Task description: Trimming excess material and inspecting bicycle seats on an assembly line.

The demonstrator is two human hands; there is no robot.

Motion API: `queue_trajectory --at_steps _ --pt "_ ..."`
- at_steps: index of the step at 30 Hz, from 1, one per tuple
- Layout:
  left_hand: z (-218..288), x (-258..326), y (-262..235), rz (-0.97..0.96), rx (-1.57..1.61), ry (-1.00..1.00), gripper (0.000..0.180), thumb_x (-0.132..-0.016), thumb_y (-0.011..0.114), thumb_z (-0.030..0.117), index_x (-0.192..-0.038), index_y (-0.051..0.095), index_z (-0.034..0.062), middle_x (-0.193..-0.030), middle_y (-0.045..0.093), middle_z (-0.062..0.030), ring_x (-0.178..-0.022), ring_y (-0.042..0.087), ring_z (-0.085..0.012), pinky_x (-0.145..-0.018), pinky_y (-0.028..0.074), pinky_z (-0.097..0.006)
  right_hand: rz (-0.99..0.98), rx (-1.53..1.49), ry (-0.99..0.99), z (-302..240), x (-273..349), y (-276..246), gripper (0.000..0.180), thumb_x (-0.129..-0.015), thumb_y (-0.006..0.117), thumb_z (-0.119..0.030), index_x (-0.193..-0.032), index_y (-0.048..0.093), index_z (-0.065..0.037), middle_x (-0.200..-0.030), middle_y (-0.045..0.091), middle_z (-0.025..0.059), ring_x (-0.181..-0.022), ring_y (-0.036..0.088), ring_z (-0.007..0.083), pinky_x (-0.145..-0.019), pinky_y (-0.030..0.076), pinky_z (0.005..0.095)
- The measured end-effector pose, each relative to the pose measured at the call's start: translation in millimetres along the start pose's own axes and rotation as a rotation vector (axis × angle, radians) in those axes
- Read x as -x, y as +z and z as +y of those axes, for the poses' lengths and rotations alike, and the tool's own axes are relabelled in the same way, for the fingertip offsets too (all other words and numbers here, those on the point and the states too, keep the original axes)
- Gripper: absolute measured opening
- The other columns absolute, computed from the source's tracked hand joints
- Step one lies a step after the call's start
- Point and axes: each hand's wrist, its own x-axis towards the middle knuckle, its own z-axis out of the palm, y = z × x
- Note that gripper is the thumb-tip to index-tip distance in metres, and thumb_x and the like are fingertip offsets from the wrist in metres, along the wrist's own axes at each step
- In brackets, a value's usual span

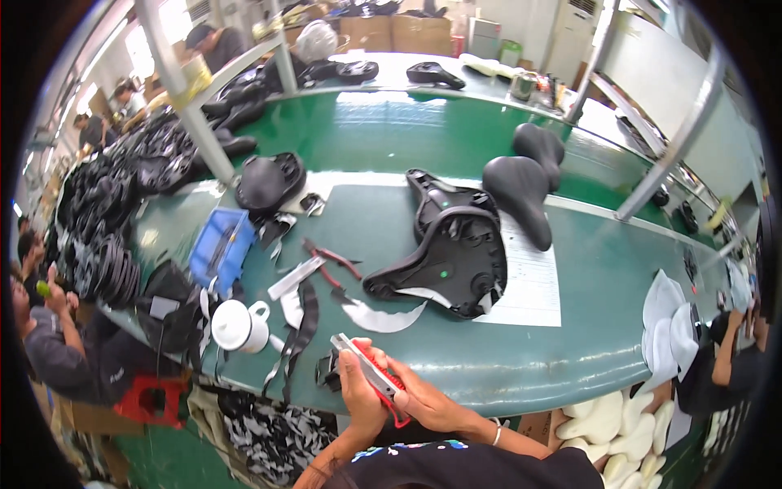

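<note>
Both hands grasp one rigid, elongated hand tool with a silver-grey metal body and red parts. The left hand closes around its near left side; the right hand grips its right side. The tool is tilted, its silver end pointing away and to the left, above the front edge of the worktable.

The worktable has a smooth, glossy green surface. Just left of the grip, dark flexible strips hang in loose curves beside a lidded white mug with a rounded body and loop handle. Ahead of the grip lies a thin, crescent-shaped white scrap; beyond it are pliers with red handles. Ahead and to the right, a black saddle shell rests with its ribbed, hollow underside up, partly over a flat paper sheet.

The curved front edge continues on both sides of the grip. To the left, the strips and mug crowd the space. To the right, a wide stretch of tabletop separates the right hand from the layered, light-grey pads near the far end.
</note>
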Motion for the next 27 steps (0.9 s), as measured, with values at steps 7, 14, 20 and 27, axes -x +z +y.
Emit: queue_trajectory --at_steps 7,14,20,27 --pt "-28.6 -22.3 28.1 -0.432 -0.418 0.321 0.057 -0.095 0.041 0.052 -0.125 0.043 0.0032 -0.113 0.048 -0.011 -0.088 0.05 -0.0153 -0.076 0.042 -0.029 0.056 -0.507 0.408 -7.6 3.1 -73.1 0.031 -0.099 0.042 -0.029 -0.111 0.052 -0.002 -0.074 0.059 0.002 -0.054 0.05 0.0064 -0.049 0.041 0.0204" --pt "-50.8 -64.3 22.7 -0.511 -0.85 0.425 0.026 -0.084 0.065 0.025 -0.097 0.061 0.0024 -0.095 0.059 -0.014 -0.071 0.058 -0.0227 -0.064 0.047 -0.033 0.56 -0.552 0.029 8.7 -57.6 -240.0 0.04 -0.098 0.045 -0.029 -0.124 0.043 0.001 -0.097 0.056 0.0095 -0.081 0.053 0.0141 -0.07 0.047 0.0301" --pt "-66.5 -74.3 13.1 -0.553 -0.987 0.348 0.012 -0.081 0.066 0.011 -0.076 0.062 0.0008 -0.075 0.062 -0.0108 -0.066 0.06 -0.0264 -0.058 0.048 -0.033 0.703 -0.574 -0.063 76.3 -127.5 -372.8 0.029 -0.093 0.056 -0.023 -0.111 0.05 -0.001 -0.086 0.058 0.0055 -0.072 0.055 0.0129 -0.061 0.047 0.0281" --pt "-62.4 -77.4 17.9 -0.551 -1.0 0.321 0.014 -0.083 0.063 0.01 -0.072 0.063 0.0005 -0.069 0.063 -0.0114 -0.063 0.062 -0.0251 -0.057 0.048 -0.033 0.87 -0.244 0.103 150.2 -239.5 -489.2 0.025 -0.078 0.069 -0.02 -0.09 0.054 -0.005 -0.068 0.056 0.0046 -0.056 0.056 0.0142 -0.05 0.048 0.0291"
